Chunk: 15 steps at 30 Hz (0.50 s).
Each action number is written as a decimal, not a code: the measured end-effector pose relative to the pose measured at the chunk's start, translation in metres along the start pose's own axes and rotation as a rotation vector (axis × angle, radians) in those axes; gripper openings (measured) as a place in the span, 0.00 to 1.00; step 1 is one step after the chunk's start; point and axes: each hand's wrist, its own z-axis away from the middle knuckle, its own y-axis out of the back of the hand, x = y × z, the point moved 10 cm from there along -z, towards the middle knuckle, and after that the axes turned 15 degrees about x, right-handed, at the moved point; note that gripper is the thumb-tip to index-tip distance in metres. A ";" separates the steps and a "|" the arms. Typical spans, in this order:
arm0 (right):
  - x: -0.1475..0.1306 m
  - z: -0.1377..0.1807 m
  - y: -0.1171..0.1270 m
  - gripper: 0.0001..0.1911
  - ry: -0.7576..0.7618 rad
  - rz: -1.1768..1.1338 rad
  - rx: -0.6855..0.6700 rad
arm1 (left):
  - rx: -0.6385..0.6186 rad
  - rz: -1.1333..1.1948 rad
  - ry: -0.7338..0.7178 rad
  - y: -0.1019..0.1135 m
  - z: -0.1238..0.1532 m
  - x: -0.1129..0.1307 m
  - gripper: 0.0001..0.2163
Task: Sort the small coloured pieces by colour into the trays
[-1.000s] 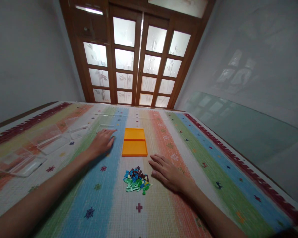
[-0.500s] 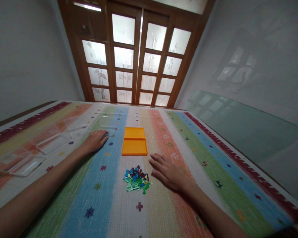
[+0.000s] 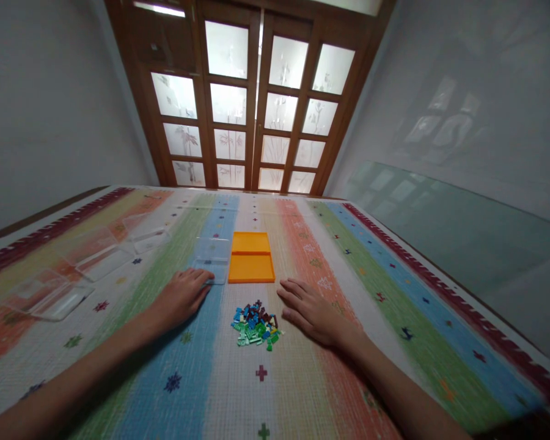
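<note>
An open orange plastic case lies on the tablecloth, its two halves unfolded. Close against its left side is an open clear plastic box. The fingers of my left hand are closed on the near left corner of that clear box; their exact grip is partly hidden. A pile of small bricks in blue, green, dark brown and pale yellow lies just below the case. My right hand rests palm down to the right of the pile, fingers stretched out and holding nothing.
Several more open clear boxes, among them one near the left edge, lie in a slanting row on the left. A striped, patterned tablecloth covers the table. Wooden doors with glass panes stand beyond it.
My left hand has brought the clear box nearer and to the right, up beside the orange case. My right hand has stayed almost where it was. The view has shifted slightly.
</note>
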 end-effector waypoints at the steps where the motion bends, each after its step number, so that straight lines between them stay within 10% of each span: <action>1: 0.000 0.000 0.000 0.25 0.000 0.001 0.002 | 0.000 -0.004 -0.007 0.001 0.002 0.005 0.14; 8: -0.001 -0.001 0.002 0.23 -0.004 -0.013 0.034 | 0.169 -0.094 0.048 0.041 -0.005 0.003 0.19; 15: -0.001 -0.003 0.003 0.23 -0.019 -0.030 0.022 | 0.237 -0.329 0.366 0.074 -0.027 -0.114 0.19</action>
